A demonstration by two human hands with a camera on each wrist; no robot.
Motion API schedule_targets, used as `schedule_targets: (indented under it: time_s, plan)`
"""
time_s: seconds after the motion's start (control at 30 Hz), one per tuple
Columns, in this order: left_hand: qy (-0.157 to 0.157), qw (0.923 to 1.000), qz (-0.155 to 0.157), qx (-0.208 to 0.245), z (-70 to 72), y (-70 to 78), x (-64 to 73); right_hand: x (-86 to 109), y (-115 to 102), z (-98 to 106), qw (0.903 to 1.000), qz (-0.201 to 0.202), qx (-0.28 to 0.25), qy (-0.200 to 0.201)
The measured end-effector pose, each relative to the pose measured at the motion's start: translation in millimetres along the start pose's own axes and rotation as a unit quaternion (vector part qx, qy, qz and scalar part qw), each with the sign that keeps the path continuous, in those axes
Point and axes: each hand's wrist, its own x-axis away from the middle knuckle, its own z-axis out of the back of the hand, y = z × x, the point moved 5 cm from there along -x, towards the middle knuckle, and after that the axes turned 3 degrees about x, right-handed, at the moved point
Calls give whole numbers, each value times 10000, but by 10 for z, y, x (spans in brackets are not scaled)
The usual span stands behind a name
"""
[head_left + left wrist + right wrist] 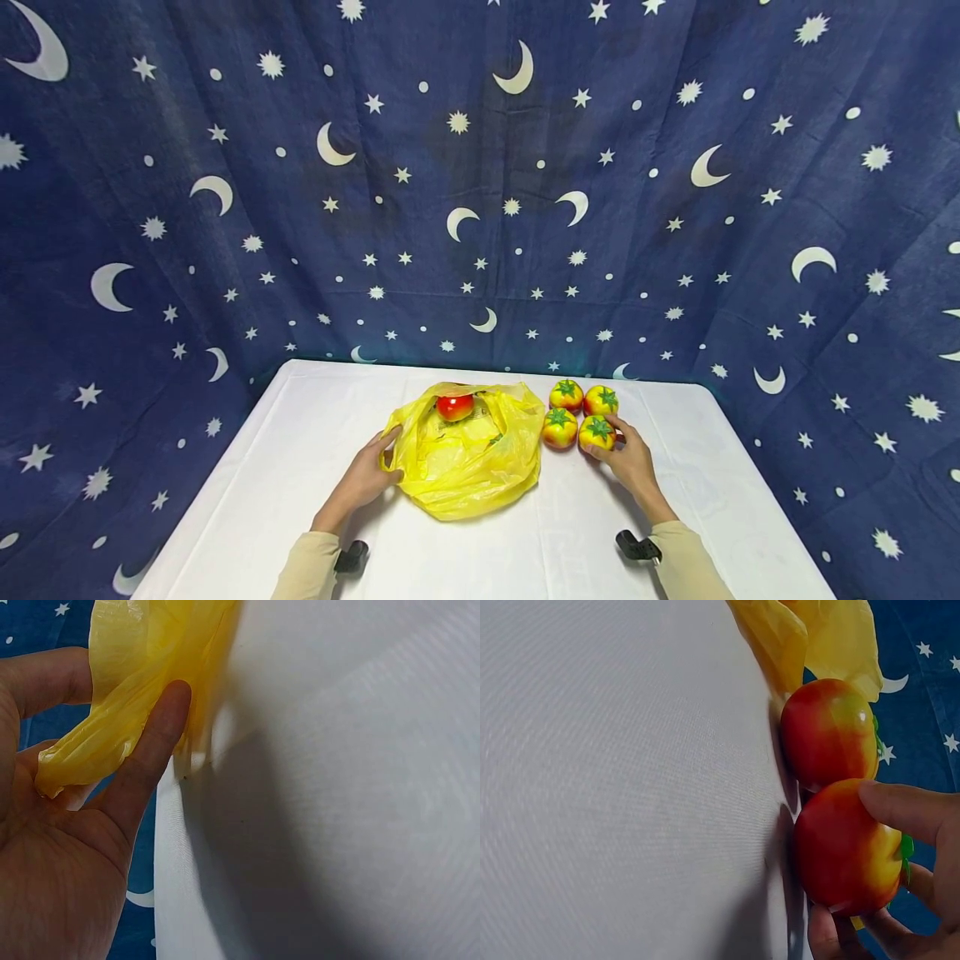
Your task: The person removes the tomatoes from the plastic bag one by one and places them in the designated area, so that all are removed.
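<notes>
Only the head view shows bagged red fruit; left hand holds yellow bag; right hand grips another fruit.

Four fruits lie right of the bag holding another fruit.

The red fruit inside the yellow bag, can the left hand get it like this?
Probably yes, if it lets go first: the left hand has its grip on the side of the yellow bag. The bag's mouth gapes open, and the red fruit shows through it.
</notes>
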Motion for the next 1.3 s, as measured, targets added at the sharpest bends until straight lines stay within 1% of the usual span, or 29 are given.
schedule_targets:
  time_s: [0.23,0.47,0.57,0.67,0.83,0.9,1.07,1.2,1.3]
  plan:
    - [-8,10000,-17,34,0,4,8,-9,16,-22,10000,-51,-70,-33]
    - [-6,10000,5,-11,-16,-14,8,1,27,-17,10000,-55,-12,-22]
    - [-23,10000,29,-8,-20,-23,7,24,16,9,9999,-51,-94,2]
    - [-24,10000,12,-28,-15,-17,7,50,-29,65,9998,50,-164,102]
    - [12,9999,-121,-96,16,17,2,97,-186,182,9979,368,-361,398]
    - [17,9998,-162,-136,27,31,-1,116,-271,221,9956,564,-483,578]
    - [4,9999,-103,-91,25,28,-6,206,-535,278,9878,1071,-679,904]
    - [-38,10000,-21,-32,8,14,-6,306,-738,290,9838,1257,-918,888]
    - [-44,10000,-44,-41,13,26,-17,366,-860,288,9817,1323,-1038,894]
